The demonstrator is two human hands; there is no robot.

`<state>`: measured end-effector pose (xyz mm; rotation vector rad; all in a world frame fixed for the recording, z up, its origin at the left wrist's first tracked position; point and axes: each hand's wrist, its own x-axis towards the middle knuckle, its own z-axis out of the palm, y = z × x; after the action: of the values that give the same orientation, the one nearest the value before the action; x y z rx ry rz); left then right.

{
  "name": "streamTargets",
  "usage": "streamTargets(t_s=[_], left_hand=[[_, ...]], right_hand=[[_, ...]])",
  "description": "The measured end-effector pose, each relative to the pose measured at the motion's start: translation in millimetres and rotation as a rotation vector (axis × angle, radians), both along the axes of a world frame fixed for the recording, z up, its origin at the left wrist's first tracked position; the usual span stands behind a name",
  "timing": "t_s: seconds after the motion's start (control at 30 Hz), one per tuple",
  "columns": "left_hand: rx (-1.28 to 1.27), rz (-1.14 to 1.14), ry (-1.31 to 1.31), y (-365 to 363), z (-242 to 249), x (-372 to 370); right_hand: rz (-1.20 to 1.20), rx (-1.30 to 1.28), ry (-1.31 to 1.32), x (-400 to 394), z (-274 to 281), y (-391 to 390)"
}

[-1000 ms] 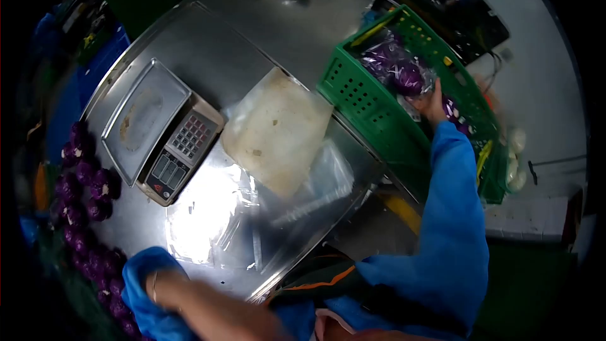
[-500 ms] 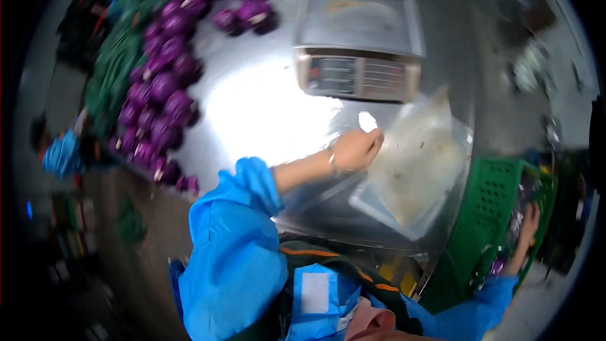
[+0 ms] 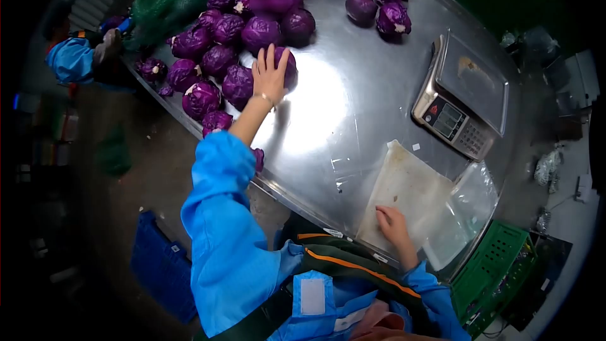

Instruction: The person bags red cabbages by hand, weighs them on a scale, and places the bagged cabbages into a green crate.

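Observation:
My left hand (image 3: 269, 81) reaches out over the pile with its fingers spread. It touches the top of a red cabbage (image 3: 289, 71) at the pile's near right side. More red cabbages (image 3: 238, 86) lie close around it on the steel table (image 3: 353, 113). My right hand (image 3: 394, 226) is above a pale, stained cutting board (image 3: 410, 180), its fingers curled in. Nothing shows in that hand. Clear plastic bags (image 3: 464, 211) lie beside the board.
A digital scale (image 3: 464, 98) stands on the right of the table. Green netting (image 3: 183, 6) lies behind the pile. A green crate (image 3: 495, 271) is at the lower right and a blue crate (image 3: 161, 268) on the floor. Another person's blue sleeve (image 3: 69, 60) shows at left.
My left hand has gone from beside the board to the cabbages. The right hand has left the green crate and come over the board. The view has turned toward the pile.

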<state>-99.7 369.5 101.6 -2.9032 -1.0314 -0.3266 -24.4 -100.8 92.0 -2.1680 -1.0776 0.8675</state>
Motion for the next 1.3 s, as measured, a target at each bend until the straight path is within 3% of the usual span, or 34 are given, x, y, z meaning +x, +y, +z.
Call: streamTargets(t_s=[0.07, 0.17, 0.27, 0.37, 0.5, 0.57, 0.6, 0.63, 0.67, 0.7, 0.73, 0.77, 0.8, 0.83, 0.87, 0.9, 0.97, 1.0, 1.03, 1.07, 1.1, 1.13, 1.17, 1.2, 1.23, 1.27, 1.3], left_hand=[[-0.135, -0.026, 0.161, 41.9, -11.5, 18.2], [-0.226, -0.022, 0.049, 52.7, -3.0, 30.0], [-0.257, -0.111, -0.225, 72.1, -16.0, 16.7], [-0.445, -0.028, -0.181, 81.5, -12.2, 6.6], [-0.494, -0.037, -0.178, 77.6, -26.1, 18.9], [-0.499, -0.074, -0.215, 79.1, -25.5, 36.3], [-0.720, -0.211, -0.314, 70.8, -24.2, 43.1], [-1.302, -0.261, -0.455, 32.1, 11.5, 52.6], [-1.546, -0.240, -0.471, -6.4, 35.8, 61.6], [-1.533, -0.401, -0.510, -41.9, 47.3, 71.6], [-1.287, -0.561, -0.513, -74.2, 56.3, 78.4], [-1.240, -0.678, -0.525, -94.8, 80.2, 82.9], [-1.007, -0.735, -0.529, -100.9, 99.7, 80.7], [-0.771, -0.750, -0.557, -95.7, 104.5, 73.9], [-0.539, -0.637, -0.473, -80.5, 96.1, 61.5], [-0.318, -0.530, -0.373, -60.3, 83.4, 41.3], [-0.165, -0.107, 0.009, -10.9, 56.4, 2.0], [-0.094, 0.062, 0.251, 14.5, 42.4, -17.2], [-0.018, 0.085, 0.289, 31.3, 27.4, -40.1], [-0.093, 0.157, 0.443, 40.1, 25.1, -46.8], [0.027, 0.137, 0.463, 49.7, 2.5, -54.2], [-0.038, 0.083, 0.382, 51.9, 10.0, -49.4], [-0.054, -0.040, 0.314, 57.9, 12.4, -50.4], [-0.093, -0.021, 0.283, 52.8, 15.0, -44.1], [-0.124, 0.013, 0.262, 49.8, 18.8, -38.2], [-0.126, -0.102, 0.156, 42.1, 21.7, -32.8], [-0.137, -0.205, 0.060, 31.6, 23.8, -26.3]], right_hand=[[-0.153, 0.059, -0.047, -0.3, 14.0, 7.2], [-0.420, 0.192, 0.064, 0.8, 41.6, 45.8], [-0.497, 0.237, -0.152, 14.5, 31.5, 58.2], [-0.849, 0.354, 0.195, 33.4, 14.5, 47.0], [-0.812, 0.326, 0.290, 43.6, 8.1, 68.4], [-0.742, 0.438, 0.460, 33.9, 19.1, 99.5], [-0.706, 0.501, 0.550, 28.9, 26.4, 118.7], [-0.744, 0.545, 0.719, 30.1, 39.8, 139.8], [-0.787, 0.570, 0.893, 35.9, 49.1, 158.4], [-0.757, 0.729, 1.283, 50.7, 46.8, 166.8], [-0.700, 0.883, 1.668, 69.6, 44.7, 176.4], [-0.831, 0.861, 1.708, 83.6, 70.4, 190.8], [-0.917, 1.127, 1.713, 100.3, 74.1, 187.8], [-0.530, 1.083, 1.632, 120.2, 68.1, 162.4], [-0.484, 1.039, 1.549, 146.2, 82.1, 144.5], [-0.718, 1.046, 1.363, 176.3, 89.3, 125.3], [-1.087, 0.953, 0.956, 239.8, 108.0, 97.4], [-1.037, 0.895, 0.846, 280.5, 105.2, 84.4], [-0.992, 0.839, 0.723, 315.8, 106.9, 81.2], [-0.943, 0.740, 0.617, 339.2, 112.6, 89.2], [-0.911, 0.509, 0.149, 375.5, 99.7, 81.1], [-0.943, 0.336, -0.152, 376.3, 103.9, 91.9], [-0.899, 0.205, -0.290, 387.0, 99.4, 87.9], [-1.032, 0.139, -0.463, 440.4, 54.2, 59.1], [-0.979, 0.173, -0.195, 445.7, 58.4, 54.6], [-1.038, 0.222, -0.098, 442.1, 62.7, 52.7], [-1.274, 0.229, -0.182, 417.5, 81.7, 57.8]])
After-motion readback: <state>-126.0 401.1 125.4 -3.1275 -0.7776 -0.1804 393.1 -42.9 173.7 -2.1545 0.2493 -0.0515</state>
